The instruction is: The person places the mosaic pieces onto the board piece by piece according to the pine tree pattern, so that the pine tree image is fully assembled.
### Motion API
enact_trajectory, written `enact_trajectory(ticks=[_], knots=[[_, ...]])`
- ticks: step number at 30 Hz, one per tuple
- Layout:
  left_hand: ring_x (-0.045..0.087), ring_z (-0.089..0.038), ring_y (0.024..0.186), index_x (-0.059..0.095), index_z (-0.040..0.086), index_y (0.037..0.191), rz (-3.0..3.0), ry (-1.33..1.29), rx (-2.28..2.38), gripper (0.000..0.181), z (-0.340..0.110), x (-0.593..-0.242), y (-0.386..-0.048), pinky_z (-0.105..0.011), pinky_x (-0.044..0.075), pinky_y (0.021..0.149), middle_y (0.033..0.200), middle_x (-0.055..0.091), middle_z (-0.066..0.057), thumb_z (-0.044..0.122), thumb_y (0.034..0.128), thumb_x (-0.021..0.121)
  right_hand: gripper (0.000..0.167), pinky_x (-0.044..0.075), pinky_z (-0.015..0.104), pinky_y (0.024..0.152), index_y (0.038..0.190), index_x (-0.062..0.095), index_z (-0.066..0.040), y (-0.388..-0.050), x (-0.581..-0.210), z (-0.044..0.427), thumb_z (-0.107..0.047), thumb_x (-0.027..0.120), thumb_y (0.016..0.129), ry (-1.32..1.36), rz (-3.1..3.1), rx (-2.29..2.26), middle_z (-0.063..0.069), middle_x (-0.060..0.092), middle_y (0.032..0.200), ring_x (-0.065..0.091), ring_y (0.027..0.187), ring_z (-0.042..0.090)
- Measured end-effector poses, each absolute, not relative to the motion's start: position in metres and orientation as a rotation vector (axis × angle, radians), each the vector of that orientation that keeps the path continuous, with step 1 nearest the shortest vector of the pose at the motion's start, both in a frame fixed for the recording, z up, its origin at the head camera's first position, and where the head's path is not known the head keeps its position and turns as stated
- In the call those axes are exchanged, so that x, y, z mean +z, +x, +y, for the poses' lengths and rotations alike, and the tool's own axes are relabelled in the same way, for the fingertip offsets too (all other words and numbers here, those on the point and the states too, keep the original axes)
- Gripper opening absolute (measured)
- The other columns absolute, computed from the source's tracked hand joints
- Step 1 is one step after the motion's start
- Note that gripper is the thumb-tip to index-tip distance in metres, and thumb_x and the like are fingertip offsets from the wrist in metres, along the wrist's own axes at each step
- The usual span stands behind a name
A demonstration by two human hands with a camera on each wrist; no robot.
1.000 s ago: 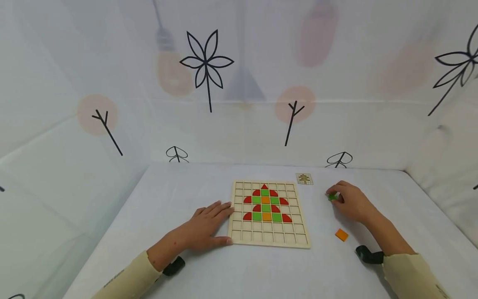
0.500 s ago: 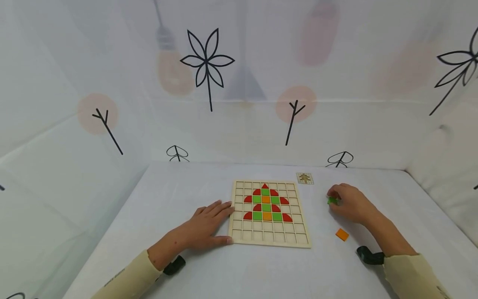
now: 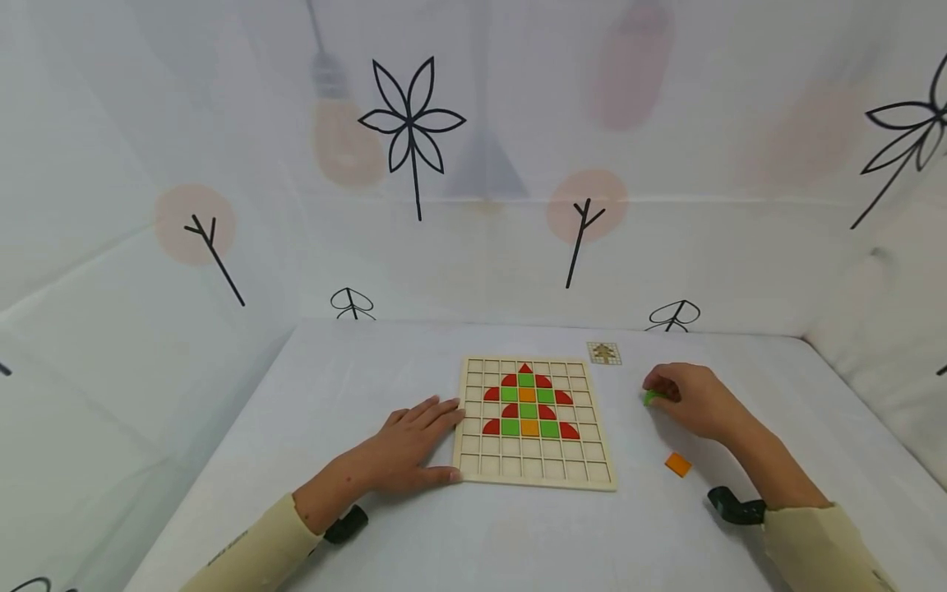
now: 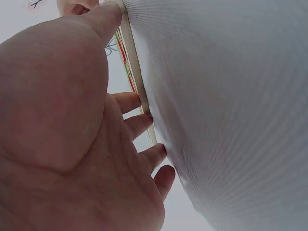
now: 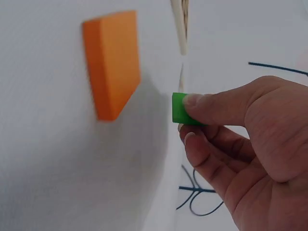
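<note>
My right hand (image 3: 699, 400) pinches a small green tile (image 5: 179, 108) between thumb and fingertips, right of the board and low over the table. In the head view only a sliver of that green tile (image 3: 651, 398) shows past the fingers. The left hand (image 3: 410, 448) lies with straight fingers against the left edge of a wooden grid board (image 3: 481, 469); thumb and fingertips touch its rim. Red, green and orange tiles (image 3: 528, 411) in the board's cells form a tree shape. Nearer than the right hand, an orange square tile (image 3: 677, 464) lies loose on the table.
A small picture card (image 3: 604, 353) with a tree on a grid lies behind the board's right corner. A white cloth covers the table (image 3: 547, 543), and patterned white sheets (image 3: 481, 263) hang behind and at the sides. Dark wrist devices (image 3: 732, 506) sit under both wrists.
The right hand has turned the green tile in its fingers and shifted slightly left, so less of the tile shows. The left hand, board and orange tile stay where they were.
</note>
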State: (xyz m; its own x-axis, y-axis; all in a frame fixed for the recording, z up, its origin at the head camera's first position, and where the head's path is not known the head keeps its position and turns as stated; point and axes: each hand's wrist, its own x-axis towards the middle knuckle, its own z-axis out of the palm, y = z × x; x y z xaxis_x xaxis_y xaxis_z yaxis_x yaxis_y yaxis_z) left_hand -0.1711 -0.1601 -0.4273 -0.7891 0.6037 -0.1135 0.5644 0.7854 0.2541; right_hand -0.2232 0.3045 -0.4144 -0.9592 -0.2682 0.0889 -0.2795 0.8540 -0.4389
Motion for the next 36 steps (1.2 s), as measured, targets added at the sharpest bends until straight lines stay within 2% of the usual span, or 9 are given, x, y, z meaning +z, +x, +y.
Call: enact_trajectory(ticks=[4, 10, 22, 28, 36], knots=[[0.016, -0.032, 0.163, 0.028, 0.023, 0.169, 2.786, 0.911, 0.303, 0.09, -0.159, -0.428, -0.172, -0.062, 0.027, 0.124, 0.177, 0.022, 0.0, 0.069, 0.0991, 0.06, 0.013, 0.058, 0.036, 0.079, 0.103, 0.073, -0.007, -0.22, -0.408, 0.298, -0.003, 0.078, 0.092, 0.481, -2.973, 0.761, 0.0, 0.071, 0.096, 0.064, 0.088, 0.019], [0.016, -0.032, 0.163, 0.028, 0.023, 0.169, 2.783, 0.914, 0.314, 0.089, -0.159, -0.428, -0.172, -0.061, 0.027, 0.123, 0.177, 0.022, 0.001, 0.068, 0.0991, 0.06, 0.012, 0.056, 0.026, 0.073, 0.099, 0.072, -0.012, -0.21, -0.398, 0.279, -0.004, 0.079, 0.092, 0.529, -2.943, 0.825, -0.003, 0.069, 0.091, 0.062, 0.084, 0.017], [0.016, -0.032, 0.164, 0.028, 0.023, 0.169, 2.782, 0.922, 0.314, 0.09, -0.159, -0.428, -0.172, -0.061, 0.027, 0.123, 0.177, 0.022, 0.001, 0.069, 0.0989, 0.06, 0.014, 0.052, 0.024, 0.068, 0.097, 0.071, -0.014, -0.194, -0.392, 0.242, -0.006, 0.082, 0.092, 0.666, -2.891, 0.981, -0.004, 0.065, 0.087, 0.058, 0.079, 0.017], [0.016, -0.033, 0.164, 0.028, 0.023, 0.169, 2.784, 0.914, 0.31, 0.09, -0.159, -0.428, -0.172, -0.061, 0.027, 0.123, 0.177, 0.022, 0.001, 0.068, 0.0988, 0.061, 0.016, 0.054, 0.024, 0.071, 0.097, 0.073, -0.017, -0.191, -0.394, 0.227, -0.005, 0.082, 0.092, 0.708, -2.863, 0.985, -0.007, 0.066, 0.09, 0.059, 0.08, 0.015], [0.015, -0.032, 0.164, 0.027, 0.024, 0.169, 2.785, 0.919, 0.307, 0.09, -0.16, -0.43, -0.173, -0.061, 0.027, 0.123, 0.177, 0.021, 0.002, 0.069, 0.0986, 0.061, 0.016, 0.057, 0.024, 0.075, 0.102, 0.075, -0.016, -0.189, -0.401, 0.21, -0.003, 0.079, 0.094, 0.778, -2.841, 1.007, -0.008, 0.069, 0.095, 0.062, 0.083, 0.012]])
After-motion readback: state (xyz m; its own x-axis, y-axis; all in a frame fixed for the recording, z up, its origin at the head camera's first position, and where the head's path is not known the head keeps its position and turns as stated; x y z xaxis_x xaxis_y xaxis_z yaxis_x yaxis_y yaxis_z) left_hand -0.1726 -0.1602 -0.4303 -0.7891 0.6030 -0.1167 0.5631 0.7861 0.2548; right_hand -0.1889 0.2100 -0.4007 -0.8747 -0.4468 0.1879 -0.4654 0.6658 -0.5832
